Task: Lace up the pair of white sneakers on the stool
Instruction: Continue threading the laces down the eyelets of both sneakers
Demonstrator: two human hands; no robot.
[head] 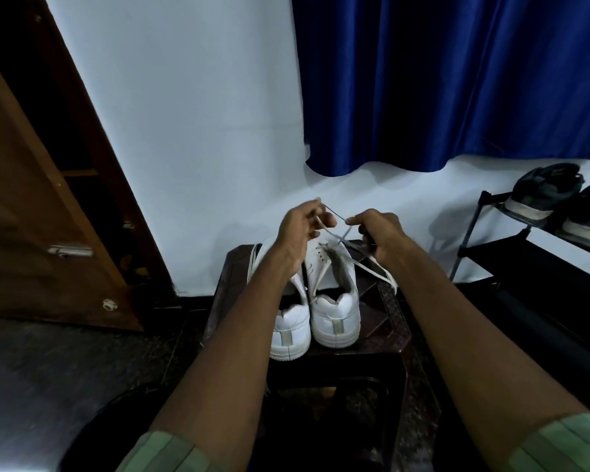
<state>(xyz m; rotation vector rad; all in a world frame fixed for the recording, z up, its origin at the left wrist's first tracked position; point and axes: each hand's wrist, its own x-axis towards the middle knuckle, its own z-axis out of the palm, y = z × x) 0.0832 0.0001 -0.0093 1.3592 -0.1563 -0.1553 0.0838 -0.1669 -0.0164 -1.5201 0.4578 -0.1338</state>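
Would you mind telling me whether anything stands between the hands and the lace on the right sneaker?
Nothing visible does: the left hand and right hand already pinch the lace above the right sneaker.

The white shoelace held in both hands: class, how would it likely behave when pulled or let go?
The shoelace is probably floppy: its loose end sags over the stool. It likely weighs little, since the left hand and right hand lift it by fingertip pinches. Released, it would probably drop limp.
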